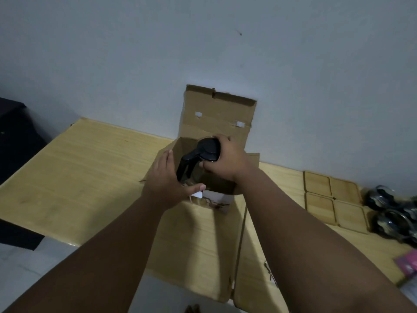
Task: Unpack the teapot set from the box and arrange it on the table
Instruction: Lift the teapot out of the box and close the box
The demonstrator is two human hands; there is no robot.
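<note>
No lettering is legible. The open brown cardboard box (216,123) shows no print that can be made out. A white paper slip (218,196) inside it and a flat pink packet (406,265) at the pale wooden table's (79,177) right edge are too blurred to read.

teapot (209,149) body lost to us inside the box (216,111) and under our right grip (228,163), dark shiny pieces (392,211) at the right edge cropped, too blurred for us to name

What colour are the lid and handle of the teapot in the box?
Black, both lid and handle; head view, lid gripped by the right hand.
</note>
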